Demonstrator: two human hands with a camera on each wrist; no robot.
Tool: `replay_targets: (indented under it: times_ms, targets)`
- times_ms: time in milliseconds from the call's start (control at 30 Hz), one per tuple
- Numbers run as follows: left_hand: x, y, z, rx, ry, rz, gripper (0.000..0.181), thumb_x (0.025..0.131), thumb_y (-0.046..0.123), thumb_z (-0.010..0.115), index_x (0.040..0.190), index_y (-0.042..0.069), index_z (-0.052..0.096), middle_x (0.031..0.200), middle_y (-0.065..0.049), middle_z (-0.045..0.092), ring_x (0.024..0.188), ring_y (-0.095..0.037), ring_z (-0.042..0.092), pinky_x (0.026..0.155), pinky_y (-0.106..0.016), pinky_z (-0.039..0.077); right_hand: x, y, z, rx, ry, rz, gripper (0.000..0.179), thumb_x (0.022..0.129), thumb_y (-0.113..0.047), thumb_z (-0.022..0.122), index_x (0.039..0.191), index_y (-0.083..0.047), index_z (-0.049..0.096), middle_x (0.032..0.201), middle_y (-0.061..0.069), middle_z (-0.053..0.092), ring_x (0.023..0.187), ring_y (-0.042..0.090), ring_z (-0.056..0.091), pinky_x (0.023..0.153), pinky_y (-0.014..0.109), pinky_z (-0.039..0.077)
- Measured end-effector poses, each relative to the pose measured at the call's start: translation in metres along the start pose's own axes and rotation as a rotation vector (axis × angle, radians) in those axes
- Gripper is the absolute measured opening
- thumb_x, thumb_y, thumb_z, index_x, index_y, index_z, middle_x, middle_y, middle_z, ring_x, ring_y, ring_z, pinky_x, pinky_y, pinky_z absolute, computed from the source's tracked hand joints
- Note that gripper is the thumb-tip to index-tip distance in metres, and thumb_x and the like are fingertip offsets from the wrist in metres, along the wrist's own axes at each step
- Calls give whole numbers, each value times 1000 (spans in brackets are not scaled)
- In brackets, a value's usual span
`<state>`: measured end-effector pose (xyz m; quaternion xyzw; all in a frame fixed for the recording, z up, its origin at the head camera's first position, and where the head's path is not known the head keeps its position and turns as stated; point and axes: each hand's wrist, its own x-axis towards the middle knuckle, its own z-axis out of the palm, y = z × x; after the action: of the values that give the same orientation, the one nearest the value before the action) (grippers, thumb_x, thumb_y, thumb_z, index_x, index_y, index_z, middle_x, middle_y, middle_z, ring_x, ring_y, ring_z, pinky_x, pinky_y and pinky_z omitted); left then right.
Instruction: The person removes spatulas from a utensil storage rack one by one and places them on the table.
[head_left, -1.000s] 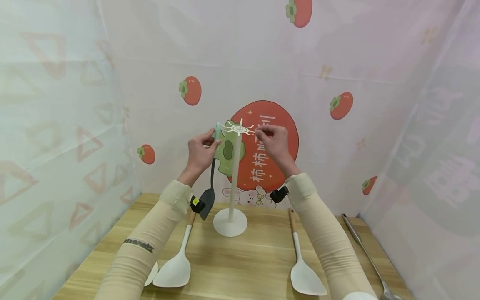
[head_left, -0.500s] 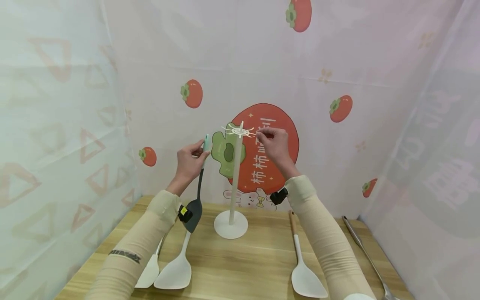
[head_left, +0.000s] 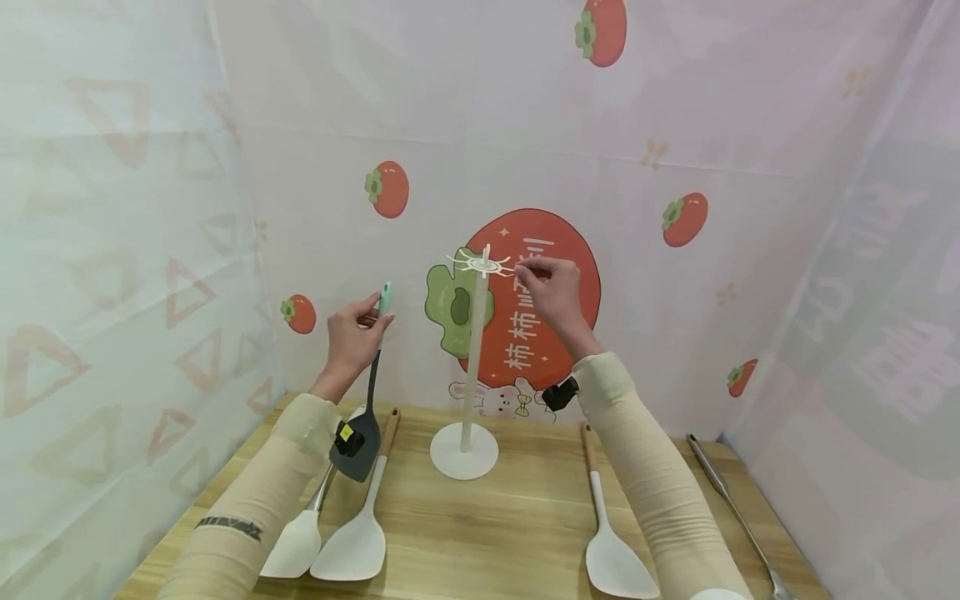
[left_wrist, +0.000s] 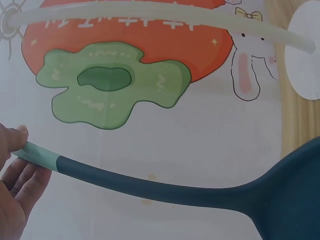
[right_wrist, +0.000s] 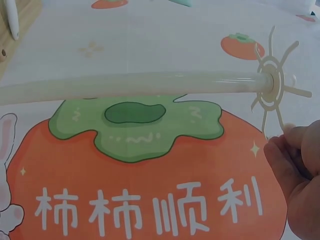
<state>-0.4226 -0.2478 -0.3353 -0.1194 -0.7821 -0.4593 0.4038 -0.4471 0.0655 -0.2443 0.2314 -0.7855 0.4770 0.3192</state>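
My left hand [head_left: 354,337] holds a dark turner [head_left: 372,379] by its mint-green handle, blade hanging down. In the left wrist view the thumb and fingers [left_wrist: 31,182] grip the handle [left_wrist: 42,156]; the blade [left_wrist: 295,195] is partly out of frame. A white utensil stand [head_left: 474,358] rises to its right, with a round base [head_left: 442,454] and a ring of hooks [head_left: 482,266] on top. My right hand [head_left: 553,292] pinches one of those hooks. The right wrist view shows the fingertips [right_wrist: 281,150] at the end of a hook on the ring [right_wrist: 270,84].
Two white turners lie at the left of the wooden table [head_left: 480,533]: one with a metal shaft [head_left: 294,546], one with a wooden handle [head_left: 352,546]. Another white turner [head_left: 618,562] lies right of the stand. A metal utensil [head_left: 731,496] lies near the right edge. Printed cloth [head_left: 525,125] hangs behind.
My left hand has moved left and down with the dark turner, away from the stand. The right hand stays at the hook ring.
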Motion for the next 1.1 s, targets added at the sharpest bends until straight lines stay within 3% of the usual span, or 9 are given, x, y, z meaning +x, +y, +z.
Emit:
replay_targets:
  times_ms: [467, 1100]
  targets:
    - [-8, -20, -20, 61, -13, -34, 45, 91, 4, 76, 133, -3, 64, 97, -27, 73, 81, -40, 72, 60, -6, 42, 1, 4, 2, 20, 16, -2, 24, 99, -17, 68, 110, 3, 77, 99, 14, 74, 90, 23, 69, 73, 21, 54]
    - [-13, -57, -47, 210, -56, -104, 41, 96, 11, 72, 133, -4, 63, 101, -28, 73, 83, -39, 73, 59, -11, 44, 1, 5, 3, 12, 17, -7, 24, 99, -18, 68, 110, 1, 78, 99, 13, 75, 90, 22, 70, 72, 20, 54]
